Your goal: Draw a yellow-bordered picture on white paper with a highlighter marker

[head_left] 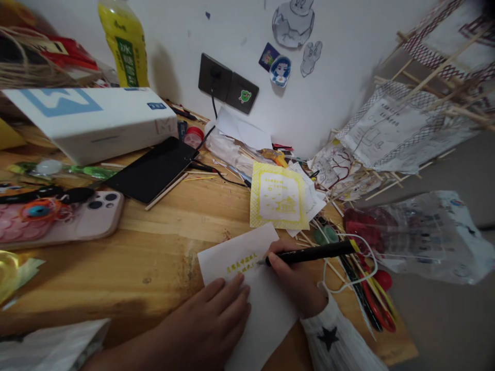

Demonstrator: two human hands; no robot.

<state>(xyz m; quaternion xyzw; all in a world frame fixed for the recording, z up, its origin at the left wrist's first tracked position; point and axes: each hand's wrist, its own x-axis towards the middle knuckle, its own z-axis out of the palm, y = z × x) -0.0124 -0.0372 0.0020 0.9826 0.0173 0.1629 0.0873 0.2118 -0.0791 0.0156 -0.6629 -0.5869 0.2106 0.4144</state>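
A sheet of white paper (pixel 266 304) lies on the wooden table, with two short lines of yellow handwriting near its top. My right hand (pixel 292 275) is closed round a black marker pen (pixel 317 254) with a yellow end, its tip at the end of the writing. Flat on the lower left of the sheet rests my left hand (pixel 216 314), fingers stretched out and holding nothing. Just beyond the sheet is a square paper (pixel 280 196) with a yellow patterned border, yellow writing and a drawing, overlapping other papers.
A white box (pixel 116 129), black tablet (pixel 154 170) and phone (pixel 100 211) occupy the left side. A yellow drink bottle (pixel 126 46) stands behind the box. Scissors (pixel 377 304), sticks and a clear plastic bag (pixel 421 237) are at the right, below a stick-and-paper structure (pixel 398 123).
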